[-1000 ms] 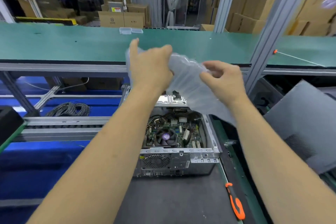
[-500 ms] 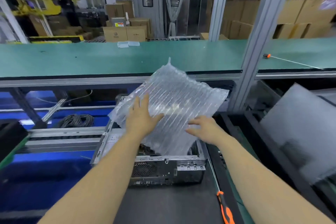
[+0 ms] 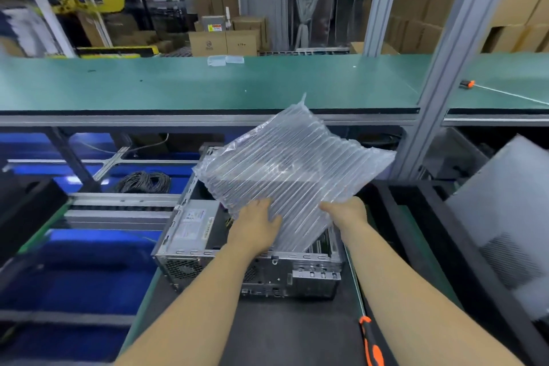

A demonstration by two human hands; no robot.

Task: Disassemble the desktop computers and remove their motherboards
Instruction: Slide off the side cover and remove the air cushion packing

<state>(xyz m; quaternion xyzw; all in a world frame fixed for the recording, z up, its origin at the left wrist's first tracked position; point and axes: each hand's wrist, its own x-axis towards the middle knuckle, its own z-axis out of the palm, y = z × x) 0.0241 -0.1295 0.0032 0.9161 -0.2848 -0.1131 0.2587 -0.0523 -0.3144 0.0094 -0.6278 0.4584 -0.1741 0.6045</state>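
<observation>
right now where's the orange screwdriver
In the head view the orange screwdriver lies at bottom right on the dark work surface, just right of the open computer case, beside the right forearm.

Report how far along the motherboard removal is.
Done: the computer case lies open, its side cover off. In hand: both the left hand and right hand hold an air-cushion sheet over it. Left: the motherboard's removal; the orange screwdriver lies untouched.
</observation>
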